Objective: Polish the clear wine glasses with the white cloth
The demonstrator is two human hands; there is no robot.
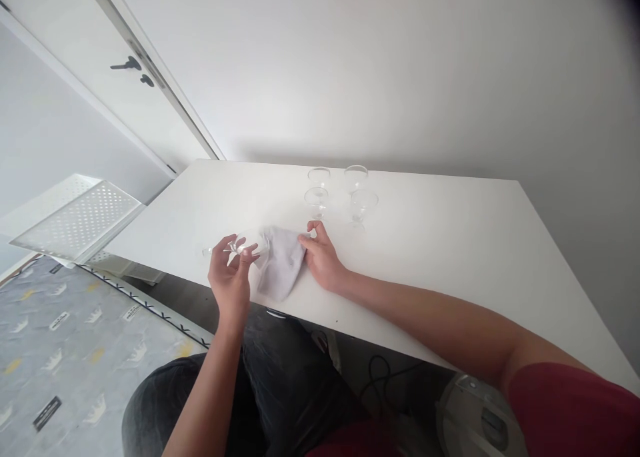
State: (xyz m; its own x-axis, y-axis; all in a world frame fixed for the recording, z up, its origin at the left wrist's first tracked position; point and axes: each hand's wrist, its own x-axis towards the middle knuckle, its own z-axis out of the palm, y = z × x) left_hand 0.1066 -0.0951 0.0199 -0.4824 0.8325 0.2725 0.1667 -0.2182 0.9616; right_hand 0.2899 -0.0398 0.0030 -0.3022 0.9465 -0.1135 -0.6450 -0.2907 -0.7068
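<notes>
filling most of the view: white wall (pixel 375 77), plain, shading to grey at right. white table (pixel 430 244) runs along it, long side toward the wearer. mattress (pixel 65 364) low at left, grey with crowns and yellow marks. door (pixel 65 17) upper left, white. wearer's legs (pixel 295 377) in dark trousers, partly under the table. red sleeve (pixel 560 404) lower right. perforated rack (pixel 80 214), white, just off the table's left end. grey unit (pixel 470 410) below the near edge, can't tell what it is; dark cable (pixel 380 370) looped beside it.

cloth (pixel 283 264), pale, on the table near the front edge, between both hands. right hand (pixel 323 257) pinches its right side, thumb on top. left hand (pixel 231 270) grips a stemmed glass (pixel 261 244), fingers and thumb around the bowl. glass lies sideways, foot pointing left, mouth against the cloth; can't tell if any fabric is inside.

four more glasses (pixel 316 204) stand upright beyond the right hand, two by two, apart from the cloth. door handle (pixel 127 64), dark, lock just below.
</notes>
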